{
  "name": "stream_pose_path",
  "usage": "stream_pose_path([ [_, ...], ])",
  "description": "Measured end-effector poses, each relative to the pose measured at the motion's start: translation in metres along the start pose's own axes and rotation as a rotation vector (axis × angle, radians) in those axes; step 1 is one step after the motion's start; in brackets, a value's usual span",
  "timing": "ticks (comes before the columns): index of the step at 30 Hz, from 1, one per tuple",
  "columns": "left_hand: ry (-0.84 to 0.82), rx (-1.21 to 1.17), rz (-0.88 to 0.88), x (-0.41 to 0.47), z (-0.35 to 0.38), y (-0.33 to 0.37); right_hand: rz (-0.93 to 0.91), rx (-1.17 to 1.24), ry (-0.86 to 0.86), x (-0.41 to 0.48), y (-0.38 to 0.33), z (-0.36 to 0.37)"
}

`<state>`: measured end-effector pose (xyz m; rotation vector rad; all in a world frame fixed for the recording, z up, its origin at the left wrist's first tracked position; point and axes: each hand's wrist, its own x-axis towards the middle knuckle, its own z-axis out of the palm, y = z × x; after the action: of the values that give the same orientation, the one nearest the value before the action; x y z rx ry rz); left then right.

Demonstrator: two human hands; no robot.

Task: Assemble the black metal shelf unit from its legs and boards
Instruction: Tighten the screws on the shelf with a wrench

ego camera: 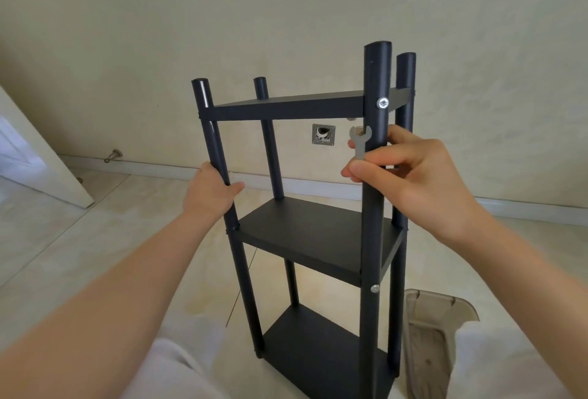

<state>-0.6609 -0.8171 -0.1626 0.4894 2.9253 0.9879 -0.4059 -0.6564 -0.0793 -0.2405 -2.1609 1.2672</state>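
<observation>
Gripping near-left leg of shelf unit with left hand; pinching a small flat wrench against near-right leg with right hand.

The fingers of the left hand are hidden behind the near-left leg it grips; only the thumb shows. The lower end of the small wrench disappears under the thumb of the right hand, whose fingers pass out of sight behind the near-right leg. That leg's foot and the near end of the bottom board are cut off by the lower edge. The far-right leg is largely covered by the near-right one. Pale cloth over a knee hides part of the translucent bin. What sits inside the wall plate is too small to tell.
</observation>
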Motion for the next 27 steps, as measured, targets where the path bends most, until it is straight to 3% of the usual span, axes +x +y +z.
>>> stream_pose_path([
  [3, -0.158, 0.150, -0.082, -0.014, 0.002, 0.011, -0.031, 0.049, -0.071, 0.001, -0.001, -0.001],
  [6, -0.317, 0.048, -0.084, -0.033, -0.005, 0.025, -0.030, 0.186, -0.131, 0.003, -0.001, -0.002],
  [9, -0.565, -0.077, 0.048, -0.057, -0.015, 0.042, -0.048, 0.250, -0.149, 0.007, 0.001, -0.003],
  [12, -0.950, -0.301, 0.219, -0.083, -0.017, 0.060, -0.085, 0.218, -0.161, 0.010, 0.003, 0.002],
  [14, -1.047, -0.467, 0.301, -0.097, -0.013, 0.069, -0.103, 0.216, -0.170, 0.013, 0.003, 0.005],
  [20, -0.634, -0.914, 0.246, -0.131, 0.017, 0.091, -0.104, 0.259, -0.159, 0.017, 0.004, 0.012],
  [22, -0.485, -0.930, 0.243, -0.139, 0.022, 0.096, -0.109, 0.252, -0.131, 0.018, 0.004, 0.012],
  [27, -0.486, -0.972, 0.174, -0.141, 0.021, 0.103, -0.136, 0.261, -0.083, 0.018, 0.004, 0.009],
])
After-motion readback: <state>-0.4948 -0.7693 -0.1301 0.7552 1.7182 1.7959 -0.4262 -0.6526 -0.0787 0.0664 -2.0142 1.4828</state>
